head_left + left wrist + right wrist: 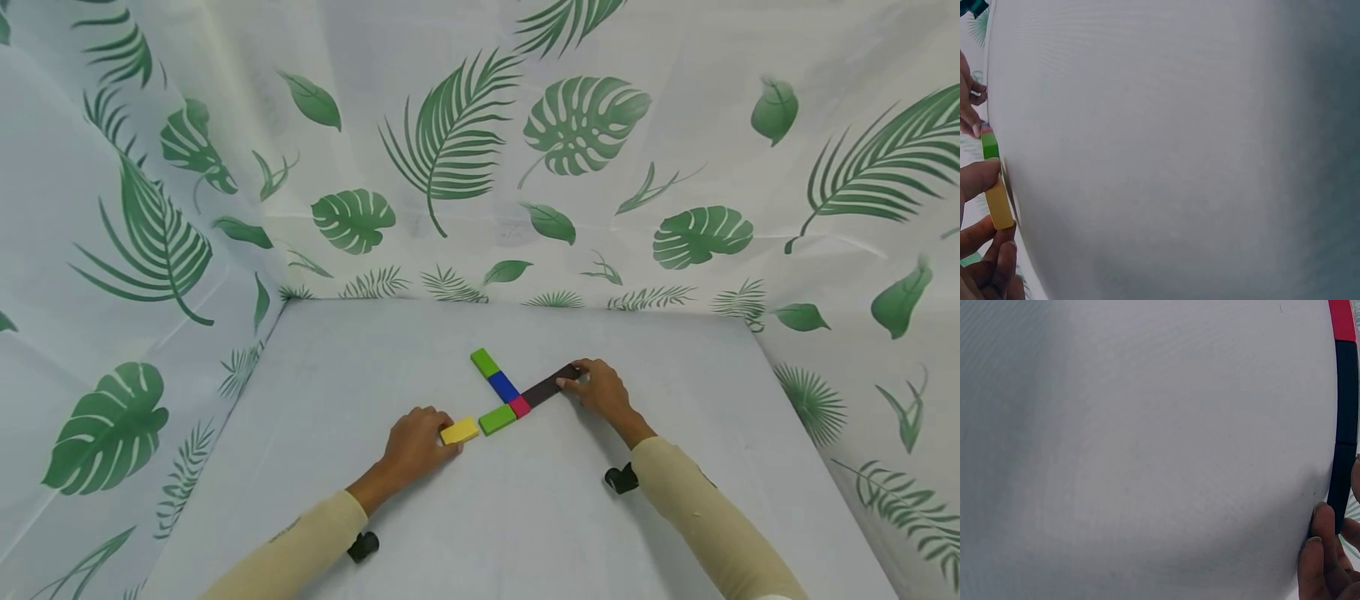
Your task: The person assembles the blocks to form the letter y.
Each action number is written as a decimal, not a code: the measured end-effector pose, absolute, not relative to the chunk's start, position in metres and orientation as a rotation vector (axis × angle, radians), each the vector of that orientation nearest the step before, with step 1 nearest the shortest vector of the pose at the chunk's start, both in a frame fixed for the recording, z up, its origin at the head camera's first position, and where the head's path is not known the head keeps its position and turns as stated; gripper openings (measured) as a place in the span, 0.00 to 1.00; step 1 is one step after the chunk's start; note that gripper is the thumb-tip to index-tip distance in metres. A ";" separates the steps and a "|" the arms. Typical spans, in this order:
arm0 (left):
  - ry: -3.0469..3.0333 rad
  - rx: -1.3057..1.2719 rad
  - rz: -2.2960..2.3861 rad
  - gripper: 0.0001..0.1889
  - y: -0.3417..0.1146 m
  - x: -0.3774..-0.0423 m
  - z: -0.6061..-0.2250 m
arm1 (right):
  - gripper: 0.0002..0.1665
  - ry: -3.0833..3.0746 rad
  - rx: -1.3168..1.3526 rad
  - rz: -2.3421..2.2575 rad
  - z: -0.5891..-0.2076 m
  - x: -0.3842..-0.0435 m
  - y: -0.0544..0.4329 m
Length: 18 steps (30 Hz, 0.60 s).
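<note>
My left hand (pixel 416 446) pinches a yellow block (pixel 461 431) between thumb and fingers, just left of a green block (pixel 497 419). In the left wrist view the yellow block (pixel 999 206) is tilted, with the fingertips at its ends. The green block meets a small red block (pixel 520 407). From the red one, a blue block (pixel 503 387) and a second green block (pixel 484 362) run up and left. Two black blocks (pixel 1347 394) stretch end to end the other way. My right hand (pixel 602 390) grips the outer black block (pixel 1340 487) at its far end.
The blocks lie on a white-covered table (pixel 360 350). Behind and at both sides hang white sheets (pixel 480 250) printed with green leaves. Small black devices (pixel 621 479) show at both wrists, below the beige sleeves (pixel 697 508).
</note>
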<state>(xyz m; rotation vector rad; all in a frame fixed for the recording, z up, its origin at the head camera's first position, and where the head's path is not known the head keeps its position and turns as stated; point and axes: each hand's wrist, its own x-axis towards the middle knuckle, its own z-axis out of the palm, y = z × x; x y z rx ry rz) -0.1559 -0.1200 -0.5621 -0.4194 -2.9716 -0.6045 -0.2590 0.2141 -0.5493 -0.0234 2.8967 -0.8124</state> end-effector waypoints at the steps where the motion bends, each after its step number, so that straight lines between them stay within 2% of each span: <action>1: -2.975 -0.416 -0.603 0.19 -0.120 -0.156 -0.562 | 0.34 2.896 -0.026 -0.815 -0.549 -0.259 0.214; 18: -2.965 -0.434 -0.621 0.19 -0.115 -0.155 -0.563 | 0.34 2.899 -0.021 -0.827 -0.550 -0.259 0.213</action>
